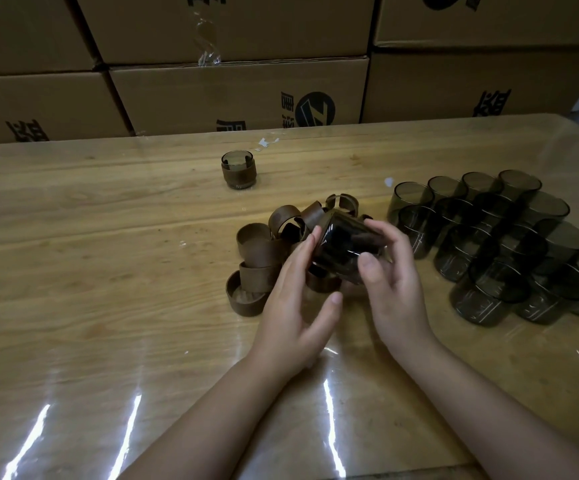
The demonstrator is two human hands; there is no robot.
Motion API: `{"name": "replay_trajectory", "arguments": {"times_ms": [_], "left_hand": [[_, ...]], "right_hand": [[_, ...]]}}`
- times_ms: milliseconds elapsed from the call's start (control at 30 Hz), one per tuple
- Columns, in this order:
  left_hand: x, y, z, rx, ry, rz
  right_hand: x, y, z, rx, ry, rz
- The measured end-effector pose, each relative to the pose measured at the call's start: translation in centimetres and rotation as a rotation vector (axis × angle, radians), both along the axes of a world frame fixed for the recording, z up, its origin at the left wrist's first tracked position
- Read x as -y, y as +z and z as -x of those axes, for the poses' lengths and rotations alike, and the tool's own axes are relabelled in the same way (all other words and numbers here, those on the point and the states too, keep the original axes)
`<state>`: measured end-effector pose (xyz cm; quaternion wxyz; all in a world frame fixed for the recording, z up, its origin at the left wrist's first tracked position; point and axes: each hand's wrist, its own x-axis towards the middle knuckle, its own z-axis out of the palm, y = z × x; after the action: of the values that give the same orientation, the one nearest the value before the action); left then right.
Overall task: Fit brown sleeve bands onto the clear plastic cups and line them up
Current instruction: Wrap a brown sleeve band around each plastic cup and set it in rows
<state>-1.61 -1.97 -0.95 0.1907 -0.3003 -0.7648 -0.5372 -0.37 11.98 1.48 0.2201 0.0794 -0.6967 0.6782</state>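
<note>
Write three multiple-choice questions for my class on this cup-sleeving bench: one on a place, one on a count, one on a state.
1. Where do the bare cups stand relative to the pile of brown bands?
A. To its right
B. To its left
C. On top of it

2. How many cups standing on the table wear a band?
A. None
B. One
C. Four

3. How is the cup between the hands positioned?
A. Upright on the table
B. Tilted, in the hands
C. Inside another cup

Answers:
1 A: the cluster fills the right side.
2 B: only the banded cup at the far side.
3 B: the right hand grips it tilted; the left hand touches it.
</note>
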Motion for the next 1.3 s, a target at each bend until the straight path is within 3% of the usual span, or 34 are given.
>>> {"name": "replay_trajectory", "arguments": {"times_ms": [333, 467, 533, 700, 800, 900, 967, 1133, 1300], "left_hand": [[-0.4, 3.8, 0.6, 0.084, 0.007, -0.092], [-0.3, 7.8, 2.3, 0.103, 0.010, -0.167], [-1.2, 9.0, 2.7, 0.164, 0.009, -0.306], [-3.5, 9.7, 2.9, 0.572, 0.103, -0.694], [-3.0, 9.3, 3.8, 0.826, -0.015, -0.727], [-2.3, 8.9, 4.5, 0.950, -0.148, -0.687], [-2.3, 8.7, 4.7, 0.939, -0.122, -0.625], [-2.3, 8.7, 4.4, 0.670, -0.006, -0.467], [-2.5, 9.2, 4.0, 0.533, 0.032, -0.510]], "right_hand": [[2.5, 2.2, -0.2, 0.057, 0.063, 0.086], [3.7, 4.4, 1.5, -0.013, -0.066, 0.032], [3.9, 4.9, 2.6, -0.102, -0.171, -0.061], [3.7, 5.0, 4.8, -0.304, -0.377, -0.346], [2.7, 4.4, 5.4, -0.385, -0.436, -0.492], [1.7, 3.8, 5.7, -0.570, -0.417, -0.714], [1.7, 3.6, 5.7, -0.627, -0.332, -0.743], [3.1, 4.8, 4.9, -0.514, -0.323, -0.492], [4.6, 6.5, 3.8, -0.326, -0.294, -0.261]]}}
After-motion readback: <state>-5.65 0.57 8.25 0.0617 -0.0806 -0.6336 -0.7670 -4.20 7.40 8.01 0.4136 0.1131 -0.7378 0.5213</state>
